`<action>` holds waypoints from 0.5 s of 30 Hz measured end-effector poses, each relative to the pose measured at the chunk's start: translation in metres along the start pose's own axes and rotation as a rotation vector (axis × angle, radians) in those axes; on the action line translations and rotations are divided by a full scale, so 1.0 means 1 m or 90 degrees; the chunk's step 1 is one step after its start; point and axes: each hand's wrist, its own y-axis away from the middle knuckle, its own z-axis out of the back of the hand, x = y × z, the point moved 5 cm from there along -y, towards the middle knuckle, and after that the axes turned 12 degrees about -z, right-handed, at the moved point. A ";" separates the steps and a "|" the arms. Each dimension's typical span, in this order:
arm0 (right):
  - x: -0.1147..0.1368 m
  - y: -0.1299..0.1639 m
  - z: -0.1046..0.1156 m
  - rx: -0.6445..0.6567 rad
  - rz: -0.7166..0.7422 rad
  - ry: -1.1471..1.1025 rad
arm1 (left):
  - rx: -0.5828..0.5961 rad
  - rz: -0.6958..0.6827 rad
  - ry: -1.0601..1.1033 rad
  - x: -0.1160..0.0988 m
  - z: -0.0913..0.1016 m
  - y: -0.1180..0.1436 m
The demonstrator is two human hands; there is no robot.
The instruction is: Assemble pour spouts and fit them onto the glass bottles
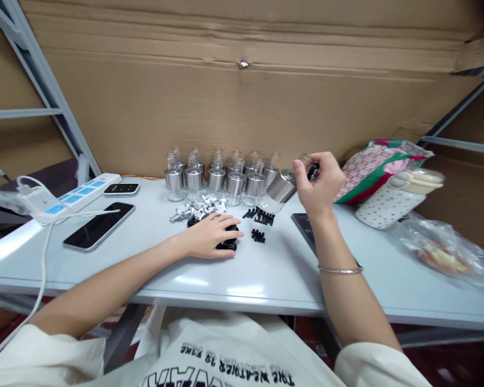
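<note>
My right hand (321, 180) is closed around the neck of a glass bottle (281, 186) with a silver metal band. The bottle is tilted, its base toward the lower left, and a black part shows between my fingers. My left hand (212, 236) lies flat, palm down and fingers stretched, over a pile of round black parts (228, 245) that it partly hides. Just behind that hand is a heap of silver nozzle-like pieces (204, 207). To its right lie short black sticks (262, 215) and small black pieces (258, 236). Similar banded bottles (235, 185) stand upright in rows behind.
At left are a power strip (80, 196) with a white cable, a phone (99, 226) and a small device (121, 189). At right are another phone (304, 230), a dotted flask (391, 200), a patterned bag (361, 166) and a clear plastic bag (447, 252). Cardboard (242, 107) walls the back.
</note>
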 end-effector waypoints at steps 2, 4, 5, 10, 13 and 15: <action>0.012 0.008 -0.004 0.040 0.023 -0.048 | 0.004 0.005 0.010 -0.002 0.001 -0.001; 0.026 0.017 -0.011 0.090 0.060 -0.090 | 0.006 0.007 0.015 -0.002 0.004 -0.001; 0.033 0.021 -0.014 0.109 0.087 -0.111 | 0.008 0.008 0.015 -0.002 0.005 -0.001; 0.060 0.037 -0.018 0.168 0.217 -0.202 | 0.006 0.014 0.038 0.005 0.011 0.006; 0.067 0.041 -0.015 0.175 0.232 -0.243 | -0.015 0.018 0.067 0.009 0.014 0.009; 0.070 0.043 -0.012 0.171 0.236 -0.262 | -0.026 0.015 0.078 0.010 0.014 0.009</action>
